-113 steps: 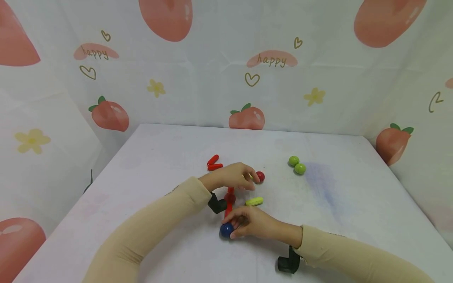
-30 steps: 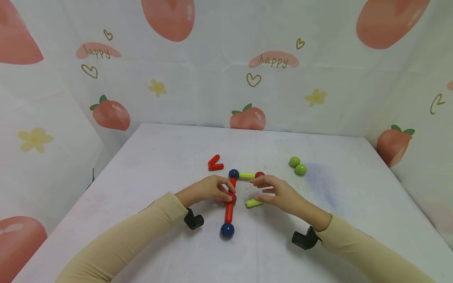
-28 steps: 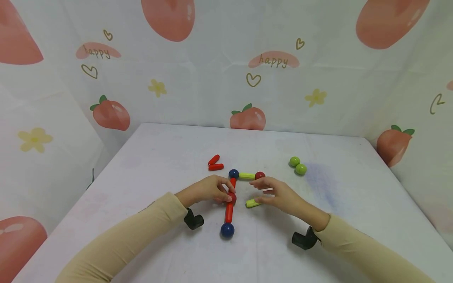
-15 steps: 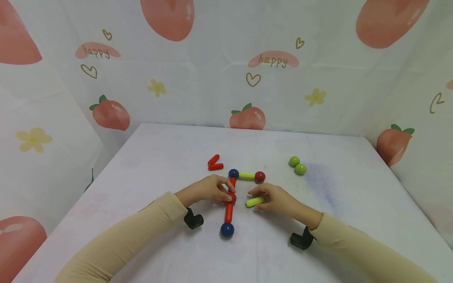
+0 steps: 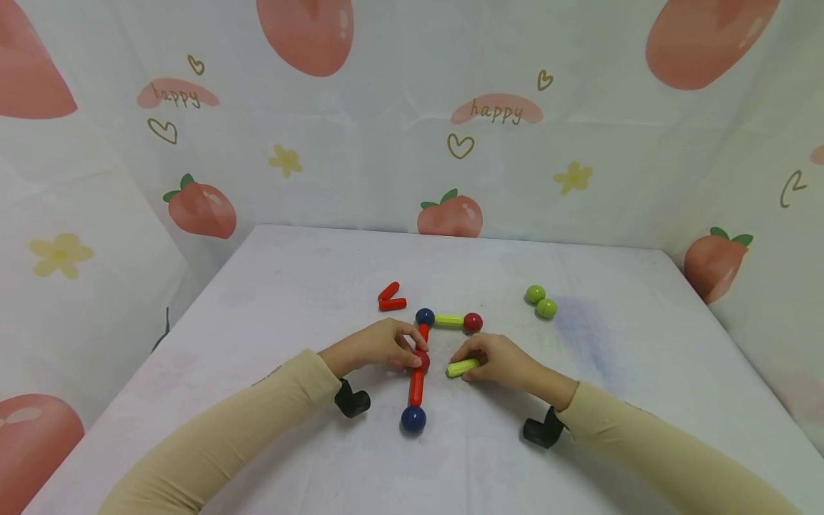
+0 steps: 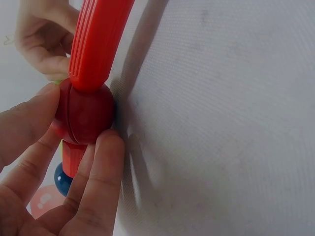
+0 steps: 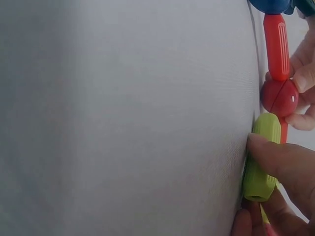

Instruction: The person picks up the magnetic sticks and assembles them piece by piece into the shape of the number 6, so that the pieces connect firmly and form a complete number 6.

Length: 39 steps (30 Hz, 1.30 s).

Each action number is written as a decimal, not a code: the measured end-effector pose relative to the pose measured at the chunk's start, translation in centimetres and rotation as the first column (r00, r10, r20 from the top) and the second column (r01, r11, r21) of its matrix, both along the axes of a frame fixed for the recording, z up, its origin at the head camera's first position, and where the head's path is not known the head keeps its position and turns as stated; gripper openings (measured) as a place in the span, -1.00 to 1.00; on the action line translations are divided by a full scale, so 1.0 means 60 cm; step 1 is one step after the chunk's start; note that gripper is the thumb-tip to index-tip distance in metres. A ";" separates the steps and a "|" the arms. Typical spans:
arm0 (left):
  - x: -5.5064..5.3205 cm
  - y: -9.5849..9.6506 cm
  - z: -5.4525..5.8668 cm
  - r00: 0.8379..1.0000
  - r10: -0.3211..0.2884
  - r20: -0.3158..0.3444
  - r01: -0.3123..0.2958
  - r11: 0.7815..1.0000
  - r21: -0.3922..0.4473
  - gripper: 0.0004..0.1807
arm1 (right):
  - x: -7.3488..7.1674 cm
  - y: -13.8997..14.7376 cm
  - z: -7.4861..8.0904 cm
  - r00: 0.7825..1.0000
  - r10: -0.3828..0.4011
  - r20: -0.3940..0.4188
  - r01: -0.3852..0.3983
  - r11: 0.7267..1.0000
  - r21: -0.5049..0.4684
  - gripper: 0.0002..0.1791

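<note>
My left hand (image 5: 380, 345) pinches a red ball (image 6: 91, 114) at the middle of a line of toy building sticks and balls. One red stick (image 5: 416, 388) runs from that ball to a blue ball (image 5: 413, 420) near me. Another red stick (image 5: 423, 332) leads to a far blue ball (image 5: 425, 317). From there a yellow-green stick (image 5: 448, 321) joins a second red ball (image 5: 473, 322). Right of the line, my right hand (image 5: 505, 366) holds a loose yellow-green stick (image 7: 260, 172) between thumb and fingers, low over the table; its end is apart from the held ball.
Two loose red sticks (image 5: 392, 305) lie behind the line, to the left. Two green balls (image 5: 546, 308) sit together at the back right of the white table (image 5: 290, 286). A printed cloth (image 5: 360, 143) hangs behind. Dark cameras (image 5: 543, 429) jut from both wrists.
The left hand came back from the far yellow-green stick to the middle red ball. The right hand left the near blue ball, lowered onto the loose yellow-green stick and closed its fingers on it.
</note>
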<state>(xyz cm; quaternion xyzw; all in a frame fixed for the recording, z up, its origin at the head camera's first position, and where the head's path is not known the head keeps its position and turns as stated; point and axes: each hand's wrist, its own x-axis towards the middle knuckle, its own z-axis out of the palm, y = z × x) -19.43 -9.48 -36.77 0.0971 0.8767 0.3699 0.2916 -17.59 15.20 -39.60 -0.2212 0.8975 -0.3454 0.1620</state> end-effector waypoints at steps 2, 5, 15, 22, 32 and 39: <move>0.000 0.000 0.000 1.000 -0.002 0.001 0.002 1.000 0.002 -0.75 | 0.000 -0.001 0.001 1.000 -0.010 0.006 0.010 1.000 0.005 -0.70; 0.000 0.000 -0.001 1.000 -0.004 0.000 0.004 1.000 0.005 -0.76 | 0.000 -0.002 0.002 1.000 -0.020 0.009 0.020 1.000 0.002 -0.70; -0.001 0.000 -0.002 1.000 -0.009 -0.001 0.009 1.000 0.011 -0.75 | 0.002 -0.012 0.008 1.000 -0.030 0.005 0.030 0.999 -0.032 -0.68; -0.002 -0.001 -0.002 1.000 -0.016 -0.004 0.016 1.000 0.018 -0.75 | 0.003 -0.023 0.006 0.999 -0.034 0.014 0.035 0.998 -0.045 -0.69; -0.004 -0.003 -0.007 1.000 -0.016 -0.002 0.016 1.000 0.021 -0.76 | 0.005 -0.038 -0.001 1.000 -0.023 0.012 0.023 0.999 -0.048 -0.70; -0.004 -0.002 -0.006 1.000 -0.017 -0.001 0.017 1.000 0.023 -0.76 | 0.005 -0.041 0.002 0.999 -0.031 0.020 0.032 0.998 -0.050 -0.70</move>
